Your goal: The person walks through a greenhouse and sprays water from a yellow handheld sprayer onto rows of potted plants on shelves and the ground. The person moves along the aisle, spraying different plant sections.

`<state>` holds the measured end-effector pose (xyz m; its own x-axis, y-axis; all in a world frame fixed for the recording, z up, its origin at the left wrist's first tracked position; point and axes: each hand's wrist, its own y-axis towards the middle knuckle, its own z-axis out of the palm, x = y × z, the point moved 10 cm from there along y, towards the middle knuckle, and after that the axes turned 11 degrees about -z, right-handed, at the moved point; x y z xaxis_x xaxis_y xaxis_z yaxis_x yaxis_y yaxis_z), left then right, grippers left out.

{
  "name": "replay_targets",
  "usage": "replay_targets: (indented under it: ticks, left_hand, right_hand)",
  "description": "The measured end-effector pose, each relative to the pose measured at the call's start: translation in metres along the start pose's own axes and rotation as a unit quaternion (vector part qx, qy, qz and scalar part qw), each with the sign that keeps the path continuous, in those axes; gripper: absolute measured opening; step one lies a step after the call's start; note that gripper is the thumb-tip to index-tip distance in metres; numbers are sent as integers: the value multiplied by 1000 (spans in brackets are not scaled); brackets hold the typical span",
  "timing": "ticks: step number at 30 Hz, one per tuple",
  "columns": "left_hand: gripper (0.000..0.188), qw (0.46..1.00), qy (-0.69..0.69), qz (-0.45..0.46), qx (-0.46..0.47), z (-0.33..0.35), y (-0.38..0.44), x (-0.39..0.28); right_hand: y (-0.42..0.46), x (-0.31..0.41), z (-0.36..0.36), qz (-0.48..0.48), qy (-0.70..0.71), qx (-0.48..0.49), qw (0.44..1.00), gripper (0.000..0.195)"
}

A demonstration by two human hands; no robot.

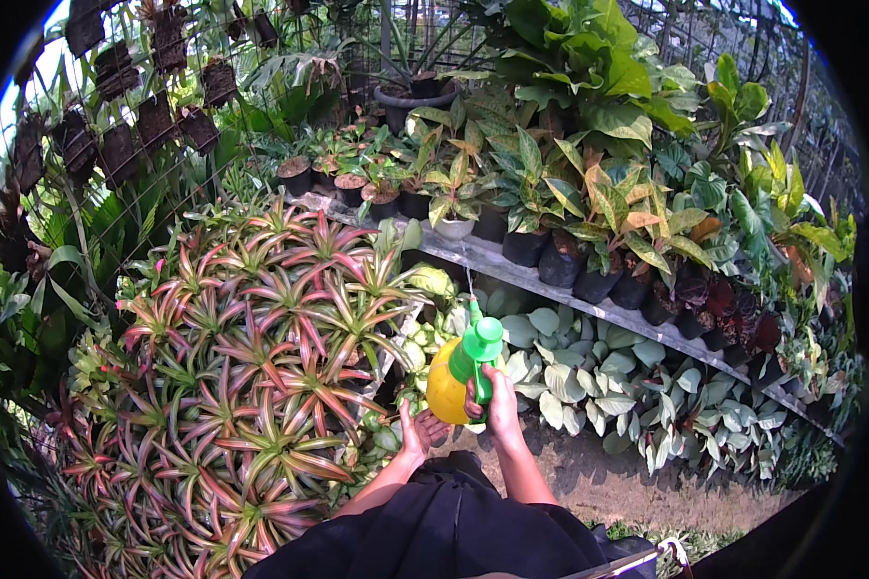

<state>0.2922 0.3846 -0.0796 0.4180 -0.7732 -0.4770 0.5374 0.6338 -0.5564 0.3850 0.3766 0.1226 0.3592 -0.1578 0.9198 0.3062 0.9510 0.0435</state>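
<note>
A pump sprayer with a yellow bottle (445, 383) and a green top is in front of me. My right hand (498, 405) is closed around its green handle. From the nozzle, pointed away from me, a thin stream of water (466, 268) runs towards a small variegated plant in a white pot (454, 228) on the ledge. My left hand (421, 432) is beside the bottle's lower left side, its fingers spread; whether the fingertips touch the bottle cannot be told.
Striped pink-and-green bromeliads (261, 362) crowd the left. Potted plants line a concrete ledge (586, 304), with broad-leaved plants (601, 391) below it. A wire mesh with hanging dark slabs (156, 119) stands upper left. A dirt path (608, 485) runs at lower right.
</note>
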Motion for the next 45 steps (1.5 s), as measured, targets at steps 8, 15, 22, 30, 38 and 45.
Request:
replay_targets:
  ticks: [8, 15, 22, 30, 38, 45]
  left_hand:
    - [101, 997, 53, -54, -2, -2, 4, 9]
    - [103, 994, 74, -77, 1, -3, 3, 18]
    - [103, 995, 55, -85, -13, -9, 7, 25]
    - [105, 994, 59, -94, -6, -7, 12, 32]
    - [106, 993, 54, -103, 4, -2, 17, 36]
    - [108, 993, 57, -98, 15, 1, 17, 34]
  right_hand:
    - [6, -11, -16, 27, 49, -51, 997, 33]
    - [9, -22, -28, 39, 61, -55, 996, 30]
    - [7, -25, -24, 46, 37, -31, 998, 31]
    - [5, -31, -30, 62, 30, -42, 997, 31]
    - [7, -28, -33, 59, 25, -32, 997, 33]
    - [9, -27, -37, 49, 13, -25, 998, 31]
